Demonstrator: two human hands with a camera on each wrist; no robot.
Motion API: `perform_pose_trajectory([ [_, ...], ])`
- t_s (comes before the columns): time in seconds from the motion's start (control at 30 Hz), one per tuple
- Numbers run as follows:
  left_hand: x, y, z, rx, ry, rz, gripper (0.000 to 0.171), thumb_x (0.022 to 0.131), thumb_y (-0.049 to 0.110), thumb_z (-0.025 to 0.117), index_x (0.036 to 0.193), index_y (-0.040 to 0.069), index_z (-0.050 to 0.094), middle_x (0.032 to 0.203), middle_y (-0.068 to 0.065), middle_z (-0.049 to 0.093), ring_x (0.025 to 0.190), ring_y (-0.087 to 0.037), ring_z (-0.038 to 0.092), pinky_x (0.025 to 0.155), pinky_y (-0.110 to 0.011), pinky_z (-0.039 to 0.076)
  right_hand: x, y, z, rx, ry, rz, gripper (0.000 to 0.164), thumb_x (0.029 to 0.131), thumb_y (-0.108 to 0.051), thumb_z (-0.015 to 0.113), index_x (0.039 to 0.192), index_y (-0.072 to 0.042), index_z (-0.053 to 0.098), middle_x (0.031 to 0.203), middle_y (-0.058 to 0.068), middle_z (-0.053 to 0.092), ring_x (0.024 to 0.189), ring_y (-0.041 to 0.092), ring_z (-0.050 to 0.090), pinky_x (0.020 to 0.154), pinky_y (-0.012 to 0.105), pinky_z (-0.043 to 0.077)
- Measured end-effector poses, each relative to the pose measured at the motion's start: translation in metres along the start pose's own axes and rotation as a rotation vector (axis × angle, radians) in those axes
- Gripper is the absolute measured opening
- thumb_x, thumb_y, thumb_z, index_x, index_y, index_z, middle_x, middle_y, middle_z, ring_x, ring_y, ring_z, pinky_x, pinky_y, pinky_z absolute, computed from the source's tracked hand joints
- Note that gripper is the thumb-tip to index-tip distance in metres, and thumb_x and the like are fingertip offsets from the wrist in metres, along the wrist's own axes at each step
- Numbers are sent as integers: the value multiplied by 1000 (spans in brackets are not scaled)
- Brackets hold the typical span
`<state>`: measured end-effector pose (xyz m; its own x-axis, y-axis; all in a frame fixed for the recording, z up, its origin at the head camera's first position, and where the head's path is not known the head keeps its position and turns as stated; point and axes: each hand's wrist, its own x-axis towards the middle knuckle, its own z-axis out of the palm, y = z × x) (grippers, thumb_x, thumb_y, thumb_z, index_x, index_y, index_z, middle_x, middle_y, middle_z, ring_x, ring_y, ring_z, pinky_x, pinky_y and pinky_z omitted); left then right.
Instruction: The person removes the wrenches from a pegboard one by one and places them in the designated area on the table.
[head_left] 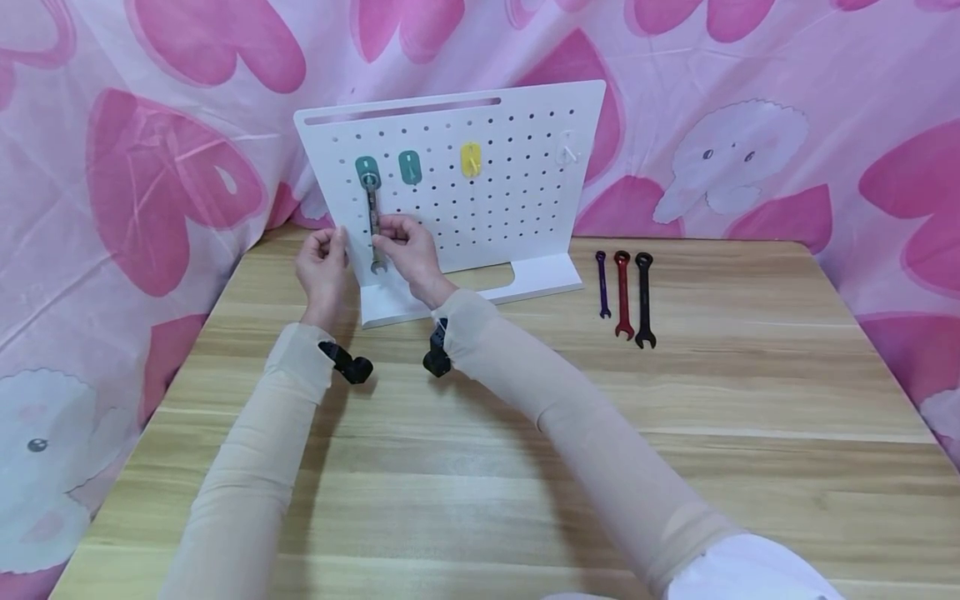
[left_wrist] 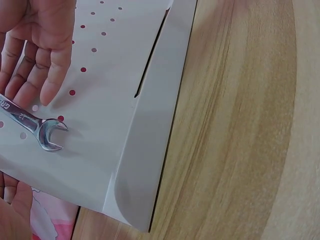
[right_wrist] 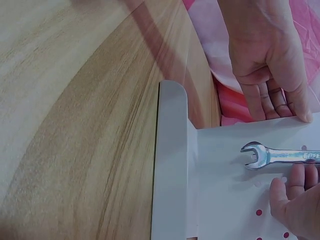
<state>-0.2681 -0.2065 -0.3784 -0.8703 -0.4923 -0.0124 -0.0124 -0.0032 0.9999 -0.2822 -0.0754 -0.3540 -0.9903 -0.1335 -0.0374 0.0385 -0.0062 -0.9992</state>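
Note:
A silver combination wrench (head_left: 373, 218) hangs by its ring end from a green hook (head_left: 367, 172) on the white pegboard (head_left: 442, 225). My right hand (head_left: 408, 254) pinches its shaft; in the right wrist view the open end (right_wrist: 257, 156) points toward the board's base. At the board's left edge my left hand (head_left: 322, 268) holds on, thumb at the front and other fingers partly hidden behind the edge. In the right wrist view, that left hand (right_wrist: 270, 70) is seen at the board's rim. The left wrist view shows the right hand's fingers (left_wrist: 55, 70) beside the wrench.
A second green hook (head_left: 410, 167), a yellow hook (head_left: 470, 159) and a clear hook (head_left: 567, 150) sit on the board. Right of it, purple (head_left: 603, 285), red (head_left: 622, 294) and black (head_left: 644, 300) wrenches lie on the wooden table (head_left: 465, 467). A pink patterned cloth (head_left: 187, 192) hangs behind.

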Motion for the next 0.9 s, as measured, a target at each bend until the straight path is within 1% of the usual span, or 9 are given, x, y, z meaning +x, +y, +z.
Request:
perform_pose_trajectory([
  [0.07,1,0,1,-11,-4,11,26,88,41,58,99,17,60,95,4,54,90,-8,50,90,-26,48,0,0,1,-7,3,1,26,88,-11,65,114,-14,61,103,-3,60,93,6,55,79,14,48],
  [0.27,1,0,1,-15,2,7,26,88,41,58,99,17,60,94,4,54,89,-7,50,90,-26,48,-1,1,1,-14,19,4,23,89,-11,64,112,-14,62,101,-4,61,91,6,55,77,16,48],
  [0.5,1,-1,2,-10,22,13,22,89,39,59,96,18,60,87,4,52,81,-7,48,78,-22,46,-2,2,1,-9,32,-5,23,90,-10,63,112,-12,62,99,-2,60,88,7,54,74,15,47],
  [0.9,2,-1,3,-3,41,20,19,89,38,60,91,19,59,82,4,51,74,-6,47,68,-18,43,-4,1,0,2,33,9,21,90,-10,62,111,-13,63,95,-2,59,85,7,54,73,15,50],
])
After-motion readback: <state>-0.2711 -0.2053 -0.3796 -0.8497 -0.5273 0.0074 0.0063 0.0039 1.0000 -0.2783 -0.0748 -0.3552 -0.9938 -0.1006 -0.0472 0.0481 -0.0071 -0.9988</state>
